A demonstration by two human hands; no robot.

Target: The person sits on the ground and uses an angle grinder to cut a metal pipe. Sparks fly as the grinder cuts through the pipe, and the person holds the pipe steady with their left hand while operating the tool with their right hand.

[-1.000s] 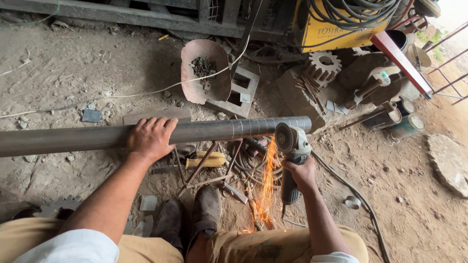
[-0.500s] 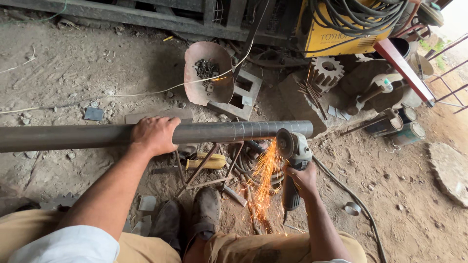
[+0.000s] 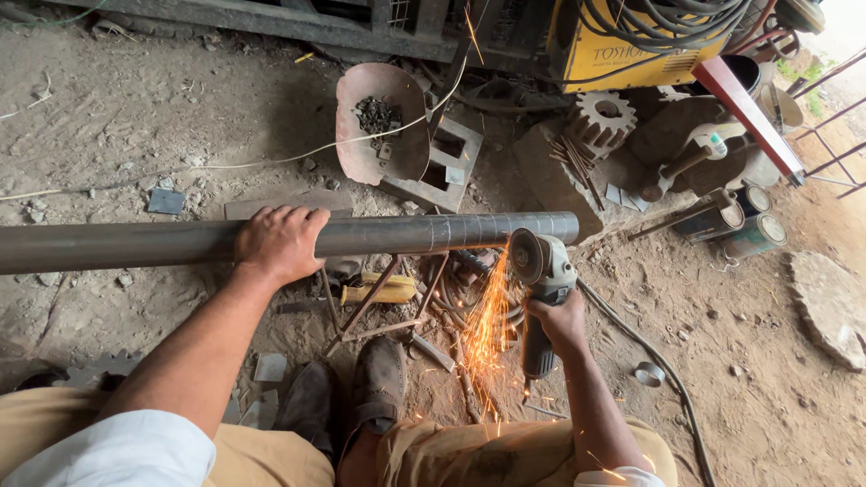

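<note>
A long grey steel pipe [image 3: 424, 233] lies across a low metal stand [image 3: 383, 302], running from the left edge to the middle. My left hand [image 3: 278, 240] rests on top of the pipe and grips it. My right hand [image 3: 559, 326] holds an angle grinder [image 3: 538, 271] by its body, the disc pressed against the pipe near its right end. Orange sparks [image 3: 487, 334] stream down toward my feet. My shoes [image 3: 379, 383] stand under the pipe.
Dirt floor with metal scrap. A rusty pan holding small metal bits [image 3: 379, 122] and a concrete block [image 3: 437, 167] lie beyond the pipe. A yellow welding machine [image 3: 631, 45], a gear [image 3: 600, 117], cans [image 3: 753, 234] and a flat stone [image 3: 830, 302] sit right. The grinder cable [image 3: 649, 361] trails right.
The grinder disc has stayed on the pipe near its right end. The spark stream has thinned and shifted a little. Both hands keep their hold.
</note>
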